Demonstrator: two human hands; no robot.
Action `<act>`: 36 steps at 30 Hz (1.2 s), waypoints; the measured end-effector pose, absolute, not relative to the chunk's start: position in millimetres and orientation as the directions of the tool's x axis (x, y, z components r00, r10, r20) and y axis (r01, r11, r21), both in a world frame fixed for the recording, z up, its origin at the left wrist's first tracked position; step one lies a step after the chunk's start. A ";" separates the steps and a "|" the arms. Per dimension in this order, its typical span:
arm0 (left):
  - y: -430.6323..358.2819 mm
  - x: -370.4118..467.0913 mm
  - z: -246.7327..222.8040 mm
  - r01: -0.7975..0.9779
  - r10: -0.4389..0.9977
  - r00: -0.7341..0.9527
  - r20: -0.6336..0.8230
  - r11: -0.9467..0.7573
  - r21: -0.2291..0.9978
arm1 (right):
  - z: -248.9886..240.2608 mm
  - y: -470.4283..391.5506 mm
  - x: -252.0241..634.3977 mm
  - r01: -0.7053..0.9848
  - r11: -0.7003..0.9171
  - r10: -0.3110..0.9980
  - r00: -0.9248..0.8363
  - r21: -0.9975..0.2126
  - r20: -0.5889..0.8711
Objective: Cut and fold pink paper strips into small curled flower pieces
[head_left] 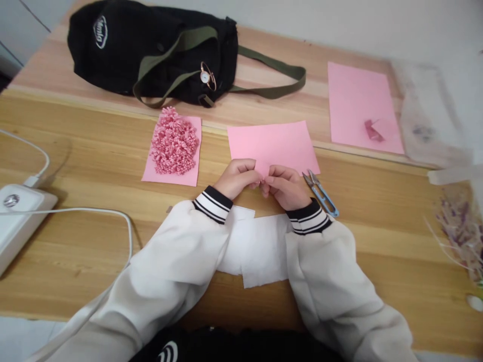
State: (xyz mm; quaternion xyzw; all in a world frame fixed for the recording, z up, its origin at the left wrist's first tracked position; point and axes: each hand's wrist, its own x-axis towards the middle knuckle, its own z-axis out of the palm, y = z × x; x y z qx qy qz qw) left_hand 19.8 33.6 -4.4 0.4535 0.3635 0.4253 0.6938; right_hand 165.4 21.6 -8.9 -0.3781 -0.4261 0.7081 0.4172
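Observation:
My left hand (241,177) and my right hand (286,185) meet fingertip to fingertip in front of a pink paper sheet (277,143). Both are closed in a pinch. Whatever lies between the fingers is too small to make out, though a hint of pink shows there. Thread snips (320,193) with blue handles lie just right of my right hand. To the left, a heap of pink flower stamens (174,143) rests on a smaller pink sheet (190,177). White paper sheets (264,249) lie under my forearms.
A black bag (113,55) with green straps lies at the back, a watch (205,77) on it. Another pink sheet (358,95) holds a small pink piece (373,130). A white power bank (22,216) with cables sits left. Dried purple flowers (460,226) are at right.

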 end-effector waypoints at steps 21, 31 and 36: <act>32.6 21.2 -4.4 -0.282 0.923 0.350 -0.160 0.266 0.922 | -7.7 22.3 166.3 -0.339 -0.321 0.901 -0.397 -0.885 -0.174; 32.8 21.0 -3.8 -0.273 0.926 0.342 -0.159 0.260 0.926 | -5.9 20.0 164.0 -0.320 -0.311 0.916 -0.354 -0.895 -0.192; 32.9 21.6 -4.3 -0.278 0.923 0.349 -0.161 0.266 0.923 | -6.8 20.4 163.6 -0.326 -0.310 0.917 -0.351 -0.893 -0.190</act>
